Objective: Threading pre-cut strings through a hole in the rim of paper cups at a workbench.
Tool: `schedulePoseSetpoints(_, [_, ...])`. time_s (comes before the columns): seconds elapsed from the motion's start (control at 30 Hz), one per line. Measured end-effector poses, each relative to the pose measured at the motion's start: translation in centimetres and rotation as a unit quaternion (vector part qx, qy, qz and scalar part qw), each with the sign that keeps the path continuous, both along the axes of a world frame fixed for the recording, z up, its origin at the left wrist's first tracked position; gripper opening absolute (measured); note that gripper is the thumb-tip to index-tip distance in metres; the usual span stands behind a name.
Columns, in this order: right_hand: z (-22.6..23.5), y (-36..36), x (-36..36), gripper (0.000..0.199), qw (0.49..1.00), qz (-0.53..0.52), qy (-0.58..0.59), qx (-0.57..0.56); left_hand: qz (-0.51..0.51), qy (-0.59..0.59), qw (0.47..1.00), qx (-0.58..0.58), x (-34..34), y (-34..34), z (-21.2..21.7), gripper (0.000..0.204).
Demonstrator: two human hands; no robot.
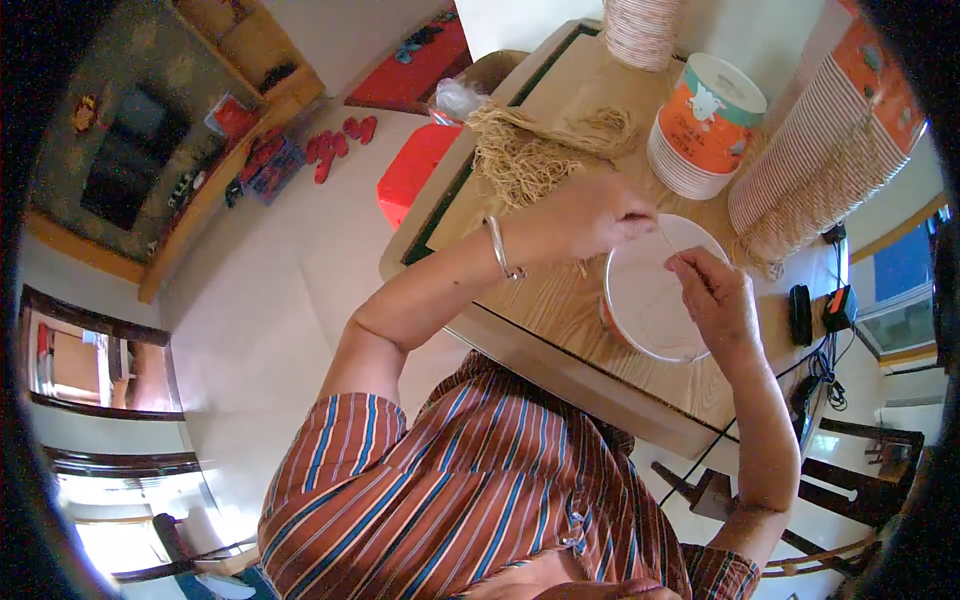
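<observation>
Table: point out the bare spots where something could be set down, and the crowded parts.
Bare wood lies on the table between its near edge and the white paper bucket, under the left hand. A smaller bare strip runs between the string bundle and the orange cup stack. The far right is crowded with leaning cup stacks; the right hand covers the bucket's rim.

A bundle of tan strings (535, 150) lies near the far left corner of the wooden worktop (560, 300). Stacks of paper cups (705, 125) with orange sides stand toward the far edge, and a longer leaning stack (830, 130) runs along the right edge. A black charger (800, 315) with cables sits at the right edge. On the floor beyond the left edge stands a red stool (410, 170), with red slippers (340, 145) farther off.
</observation>
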State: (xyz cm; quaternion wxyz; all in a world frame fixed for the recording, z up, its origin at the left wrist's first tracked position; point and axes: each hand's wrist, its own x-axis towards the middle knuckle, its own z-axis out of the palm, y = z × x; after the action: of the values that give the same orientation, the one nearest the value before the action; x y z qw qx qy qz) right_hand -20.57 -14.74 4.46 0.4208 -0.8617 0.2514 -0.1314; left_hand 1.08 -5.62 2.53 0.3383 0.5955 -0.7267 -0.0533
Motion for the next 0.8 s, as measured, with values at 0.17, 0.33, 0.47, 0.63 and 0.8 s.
schedulePoseSetpoints(0.17, [-0.2,-0.1,-0.7,0.019,0.997,-0.026,-0.07,0.01,0.072,0.046,0.996,0.036,-0.3,-1.0,0.0,0.024])
schedulePoseSetpoints(0.33, [0.5,-0.1,-1.2,0.019,0.986,-0.073,-0.069,0.131,0.061,0.133,0.984,0.102,-1.1,-1.1,-3.0,0.036])
schedulePoseSetpoints(0.47, [1.0,0.4,-1.8,0.021,0.973,-0.103,-0.109,0.178,0.104,0.125,0.982,0.101,-3.1,0.4,-2.8,0.043])
schedulePoseSetpoints(0.63, [1.7,0.7,-2.4,0.022,0.967,-0.058,-0.109,0.222,0.065,0.405,0.861,0.299,-5.1,3.6,-2.3,0.054])
schedulePoseSetpoints(0.8, [2.3,2.3,-2.2,0.02,0.964,-0.078,-0.032,0.251,0.068,0.356,0.878,0.312,-5.8,5.2,-2.1,0.05])
